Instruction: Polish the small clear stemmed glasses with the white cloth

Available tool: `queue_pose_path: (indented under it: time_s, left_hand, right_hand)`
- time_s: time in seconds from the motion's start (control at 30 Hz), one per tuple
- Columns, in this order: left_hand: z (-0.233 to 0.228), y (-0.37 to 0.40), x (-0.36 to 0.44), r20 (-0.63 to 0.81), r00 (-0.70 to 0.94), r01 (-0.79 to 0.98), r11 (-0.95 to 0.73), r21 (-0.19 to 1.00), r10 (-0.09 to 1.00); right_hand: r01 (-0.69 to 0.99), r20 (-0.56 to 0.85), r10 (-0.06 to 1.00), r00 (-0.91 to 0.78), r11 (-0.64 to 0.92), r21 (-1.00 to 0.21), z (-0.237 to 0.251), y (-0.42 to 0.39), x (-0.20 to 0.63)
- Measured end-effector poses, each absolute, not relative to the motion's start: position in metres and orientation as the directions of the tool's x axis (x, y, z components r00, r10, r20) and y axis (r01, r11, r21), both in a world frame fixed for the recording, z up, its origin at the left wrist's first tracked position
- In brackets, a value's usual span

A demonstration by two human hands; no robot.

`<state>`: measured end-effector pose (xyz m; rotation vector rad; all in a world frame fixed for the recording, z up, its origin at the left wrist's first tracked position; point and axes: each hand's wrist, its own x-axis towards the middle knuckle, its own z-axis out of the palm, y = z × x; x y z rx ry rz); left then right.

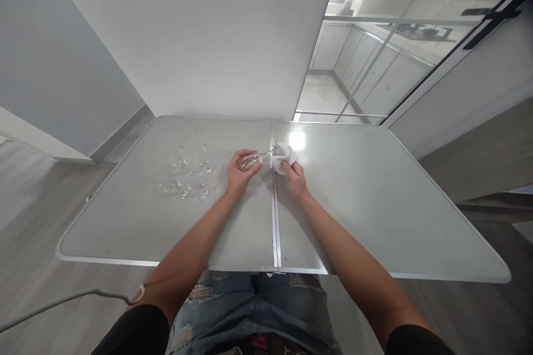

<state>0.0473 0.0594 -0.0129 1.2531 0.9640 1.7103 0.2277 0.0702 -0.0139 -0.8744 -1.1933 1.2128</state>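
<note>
The left hand (pixel 240 173) is wrapped around the bowl of a clear wine glass (pixel 252 160), holding it on its side just above the table (pixel 358 216). The stem points away from this hand toward the other one.

The right hand (pixel 295 175) is closed on a white cloth (pixel 283 157), bunched at the fingertips. The cloth is pressed around the foot end of the glass, so the two hands are joined by the glass, close together over the table's centre seam (pixel 275 222).

Beyond the left hand, on its outer side, stands a cluster of other glasses (pixel 187 177); they are clear and hard to count. They are apart from the hand, near but not touching it.

On the outer side of the right hand the table surface shows a bright reflection (pixel 297 140) just past the cloth.
</note>
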Motion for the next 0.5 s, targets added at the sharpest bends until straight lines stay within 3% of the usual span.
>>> queue_pose_path:
  time_s: [0.2,0.5]
  left_hand:
    - [-0.0125,0.0562,0.0496,0.359,-0.116,-0.158,-0.374,0.914,0.926]
    - [-0.0140,0.0587,0.0476,0.384,-0.158,-0.089,-0.401,0.912,0.910]
  right_hand:
    - [-0.270,0.205,0.978,-0.023,0.192,-0.944,-0.0176,0.0727,0.2287]
    - [-0.244,0.252,0.968,-0.011,0.242,-0.939,-0.0179,0.0720,0.2281]
